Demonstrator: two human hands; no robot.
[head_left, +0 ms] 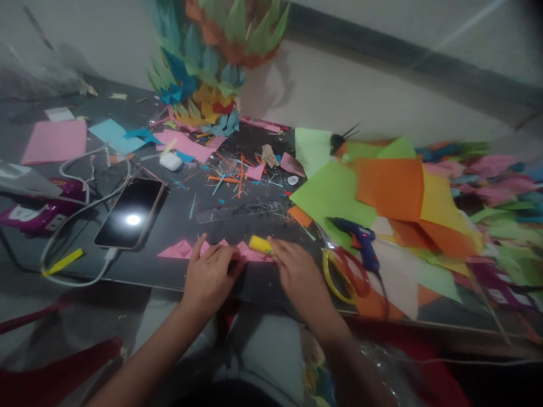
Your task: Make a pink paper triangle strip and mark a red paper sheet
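Dark desk point(178, 215); orange sheet point(389, 188) toward its right side; left hand point(212, 273) bent, cannot tell whether gripping; right hand point(297, 267) narrowed around yellow stick point(259, 244); toothed pink strip point(175, 251) along desk's near edge, under left hand's fingers; stick at strip's right end.

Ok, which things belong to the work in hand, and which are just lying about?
In use, it seems:
pink paper strip, under the left hand
yellow tube, in the right hand

Lying about, untouched:
phone, white cable
small white case
scissors, glue gun (possibly tools too)
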